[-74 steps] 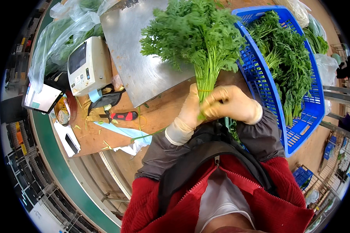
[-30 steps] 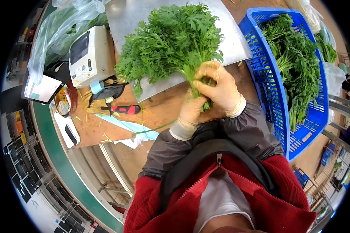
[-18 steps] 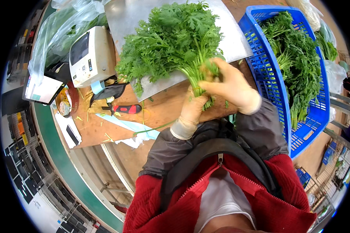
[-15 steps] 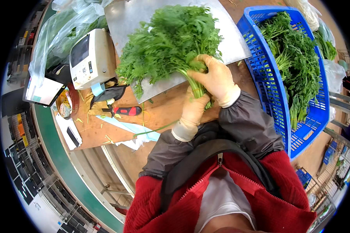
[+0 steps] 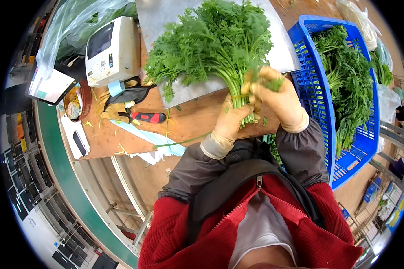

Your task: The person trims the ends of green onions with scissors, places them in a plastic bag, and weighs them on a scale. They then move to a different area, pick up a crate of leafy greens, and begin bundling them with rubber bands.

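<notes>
A leafy green bunch [image 5: 211, 49] lies over a metal sheet [image 5: 283, 54], its pale stems pointing toward me with a thin band around them. My gloved left hand [image 5: 229, 120] is closed around the lower stems. Beside it on the right, my gloved right hand [image 5: 278, 96] is closed on some loose leaves against the stems; these leaves are blurred. On the wooden table [image 5: 195, 121] lie a knife with a red and black handle [image 5: 149, 117], a pale blue strip [image 5: 143, 139] and plant scraps.
At the left are a white label printer [image 5: 113, 51], a screen [image 5: 50, 83], a reddish round container [image 5: 76, 103] and plastic-bagged greens [image 5: 76, 27]. A blue crate [image 5: 330, 175] of greens stands at the right, with bags [image 5: 386, 98] beyond it and wire racks [image 5: 45, 210] around the periphery.
The bunch has come down from upright onto the metal sheet. My right hand has shifted about the stems and now pulls away slightly rightward with leaves in it.
</notes>
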Available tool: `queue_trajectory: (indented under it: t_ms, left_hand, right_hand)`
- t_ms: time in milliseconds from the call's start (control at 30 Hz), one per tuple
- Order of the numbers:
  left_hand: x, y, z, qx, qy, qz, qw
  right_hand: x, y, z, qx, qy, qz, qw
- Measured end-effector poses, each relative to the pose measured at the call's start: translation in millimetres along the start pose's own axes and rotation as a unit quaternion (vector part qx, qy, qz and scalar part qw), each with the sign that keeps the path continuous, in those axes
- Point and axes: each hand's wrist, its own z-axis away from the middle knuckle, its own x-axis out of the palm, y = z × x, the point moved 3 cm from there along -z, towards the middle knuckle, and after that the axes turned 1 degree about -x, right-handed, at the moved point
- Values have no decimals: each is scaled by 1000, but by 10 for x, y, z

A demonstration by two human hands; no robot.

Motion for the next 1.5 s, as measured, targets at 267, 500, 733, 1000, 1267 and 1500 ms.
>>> queue_trajectory:
  t_ms: [267,500,733,1000,1267,1500]
  left_hand:
    - [-51,-51,-33,55,60,-99,992]
    - [-68,-55,8,36,29,-68,997]
    - [-7,-2,85,91,41,-67,993]
    - [-135,-24,56,-1,4,-85,996]
    - [-125,-54,70,5,20,-94,995]
    - [-134,-43,58,-3,-7,-66,998]
  right_hand:
    - [268,-59,-369,-152,196,551,797]
    - [266,71,-242,-384,133,437,802]
    - [92,-25,69,-20,-165,99,981]
    - [-302,-46,-284,-139,134,-48,980]
    - [-236,62,-537,-150,274,149,938]
    - [-71,291,-167,-244,111,73,961]
